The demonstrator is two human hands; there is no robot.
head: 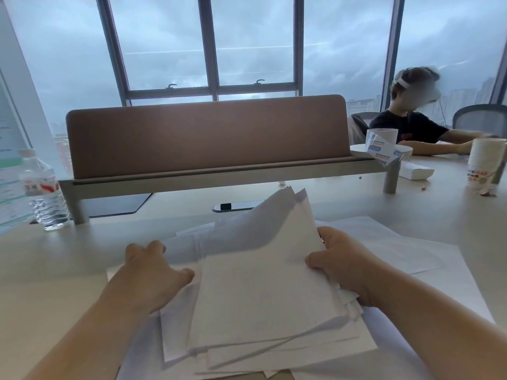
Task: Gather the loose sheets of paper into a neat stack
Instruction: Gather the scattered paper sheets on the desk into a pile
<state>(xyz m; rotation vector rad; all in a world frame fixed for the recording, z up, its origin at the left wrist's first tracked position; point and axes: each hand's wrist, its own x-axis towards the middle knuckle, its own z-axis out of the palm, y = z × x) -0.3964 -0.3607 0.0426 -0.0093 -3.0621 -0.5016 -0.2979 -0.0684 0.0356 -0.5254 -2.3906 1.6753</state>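
the right hand (343, 266) grips a ragged bundle of white paper sheets (260, 283) by its three o'clock edge, thumb curled on top. the left hand (156, 270), fingers loosely bent, rests on looser white sheets (175, 333) at nine o'clock on the pale grey table (55, 270).

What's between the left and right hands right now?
In the head view, the lifted bundle of white sheets spans the gap: right hand grips its right edge, left hand rests at its left edge.
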